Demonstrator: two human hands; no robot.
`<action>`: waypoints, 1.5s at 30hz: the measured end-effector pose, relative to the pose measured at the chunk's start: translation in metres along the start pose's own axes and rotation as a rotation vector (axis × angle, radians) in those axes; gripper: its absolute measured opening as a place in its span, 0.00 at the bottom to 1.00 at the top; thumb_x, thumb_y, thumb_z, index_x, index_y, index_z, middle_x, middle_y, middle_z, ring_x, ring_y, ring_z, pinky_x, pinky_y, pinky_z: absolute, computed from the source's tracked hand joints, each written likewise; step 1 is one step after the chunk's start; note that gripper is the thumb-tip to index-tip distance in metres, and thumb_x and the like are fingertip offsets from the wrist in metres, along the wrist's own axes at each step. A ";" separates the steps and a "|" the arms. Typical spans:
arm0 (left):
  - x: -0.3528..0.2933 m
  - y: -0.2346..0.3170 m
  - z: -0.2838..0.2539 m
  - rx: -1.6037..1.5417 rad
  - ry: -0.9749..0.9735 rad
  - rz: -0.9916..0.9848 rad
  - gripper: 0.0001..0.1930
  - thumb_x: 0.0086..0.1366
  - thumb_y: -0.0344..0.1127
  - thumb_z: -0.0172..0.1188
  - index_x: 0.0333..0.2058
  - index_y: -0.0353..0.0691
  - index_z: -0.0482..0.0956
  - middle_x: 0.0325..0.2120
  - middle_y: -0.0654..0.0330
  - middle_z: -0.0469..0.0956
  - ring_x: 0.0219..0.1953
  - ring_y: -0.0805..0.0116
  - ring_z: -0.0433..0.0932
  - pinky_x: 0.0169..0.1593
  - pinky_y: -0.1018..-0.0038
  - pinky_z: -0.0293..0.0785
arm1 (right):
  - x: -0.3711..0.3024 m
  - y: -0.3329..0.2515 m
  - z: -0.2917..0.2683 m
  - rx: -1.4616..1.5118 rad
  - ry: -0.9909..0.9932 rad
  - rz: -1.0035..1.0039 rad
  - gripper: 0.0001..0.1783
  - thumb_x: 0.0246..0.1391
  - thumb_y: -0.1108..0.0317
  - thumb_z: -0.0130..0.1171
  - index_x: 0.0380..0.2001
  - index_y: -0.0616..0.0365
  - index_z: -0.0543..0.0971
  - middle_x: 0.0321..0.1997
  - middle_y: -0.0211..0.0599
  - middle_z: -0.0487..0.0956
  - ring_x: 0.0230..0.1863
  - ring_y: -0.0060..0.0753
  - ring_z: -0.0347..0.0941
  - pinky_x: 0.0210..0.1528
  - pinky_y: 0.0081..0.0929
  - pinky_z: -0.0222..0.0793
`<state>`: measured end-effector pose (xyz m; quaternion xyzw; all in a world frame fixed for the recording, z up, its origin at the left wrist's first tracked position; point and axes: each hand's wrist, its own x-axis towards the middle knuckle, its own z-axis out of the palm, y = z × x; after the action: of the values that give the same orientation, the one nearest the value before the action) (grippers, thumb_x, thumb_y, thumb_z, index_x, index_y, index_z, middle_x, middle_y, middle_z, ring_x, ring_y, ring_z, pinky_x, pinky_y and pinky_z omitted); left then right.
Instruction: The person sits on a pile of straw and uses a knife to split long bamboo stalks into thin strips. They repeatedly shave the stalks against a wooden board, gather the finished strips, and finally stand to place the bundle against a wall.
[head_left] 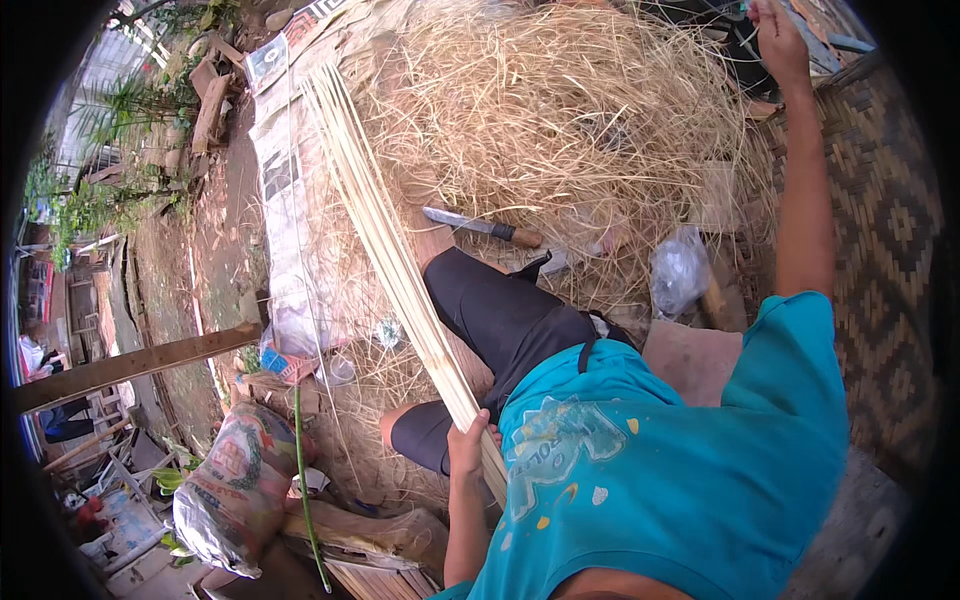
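Note:
A long bundle of pale, thin bamboo strips (pixel 385 240) slants from my lap up over the matting, its far ends slightly fanned. My left hand (pixel 468 445) is closed around it near the lower end. My right arm stretches to the upper right, where my right hand (pixel 780 45) has its fingers drawn together by some bluish and dark items at the picture's rim; what it grips is too small to make out. A knife (pixel 470 222) with a wooden handle lies beside my knee, below a large heap of curly straw-coloured shavings (pixel 560 110).
A clear plastic bag (pixel 680 270) sits right of my legs, near a woven wall (pixel 860 210). To the left stand a stuffed sack (pixel 240 480), a green stalk (pixel 303 470), a plastic cup (pixel 340 370) and a wooden beam (pixel 140 365). A person (pixel 40 355) is farther left.

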<state>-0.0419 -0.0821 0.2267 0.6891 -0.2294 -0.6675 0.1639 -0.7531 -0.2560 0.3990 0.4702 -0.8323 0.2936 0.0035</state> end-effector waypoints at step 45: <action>0.003 -0.004 -0.001 -0.034 0.002 0.004 0.18 0.64 0.40 0.67 0.42 0.33 0.73 0.25 0.56 0.78 0.22 0.67 0.79 0.27 0.71 0.79 | -0.125 0.098 0.201 -0.568 -0.926 0.047 0.23 0.52 0.61 0.51 0.38 0.72 0.83 0.45 0.67 0.81 0.48 0.63 0.80 0.53 0.46 0.75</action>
<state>-0.0401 -0.0807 0.2217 0.6864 -0.2193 -0.6704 0.1771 -0.7057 -0.2194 0.1496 0.5121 -0.8038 -0.1804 -0.2431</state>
